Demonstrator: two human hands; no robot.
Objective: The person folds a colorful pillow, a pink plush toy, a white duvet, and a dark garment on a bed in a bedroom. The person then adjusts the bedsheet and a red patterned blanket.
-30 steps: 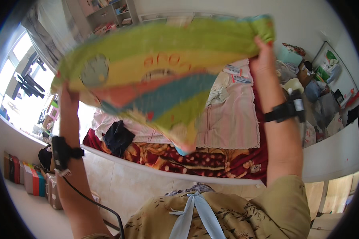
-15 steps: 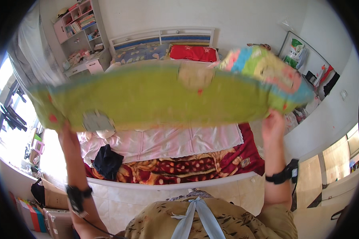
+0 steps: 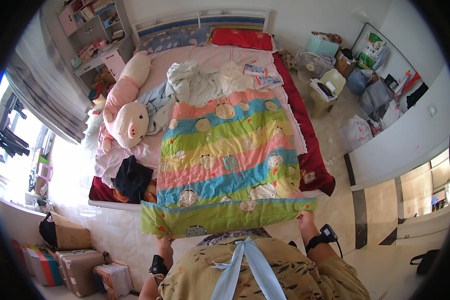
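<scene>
A striped blanket (image 3: 220, 172) in green, yellow, pink and blue, printed with cartoon faces, lies spread over the lower part of the bed. Its near edge hangs past the foot of the bed toward me. My left hand (image 3: 164, 241) is closed on the near left corner, its fingertips partly hidden by the cloth. At the near right corner my right hand (image 3: 306, 218) grips the same edge. Beyond the blanket's far edge lie rumpled pale bedclothes (image 3: 195, 82). Left of it sits a black cloth (image 3: 133, 175).
A long pink pig plush (image 3: 129, 122) lies along the bed's left side. A red pillow (image 3: 242, 39) rests by the headboard. A fan (image 3: 310, 65) and a small chair (image 3: 330, 86) stand right of the bed. A suitcase (image 3: 75, 272) stands at lower left.
The blanket was raised and stretched between both hands, blurred with motion. Both hands have come down toward me, and the blanket now lies across the bed, its near edge still held.
</scene>
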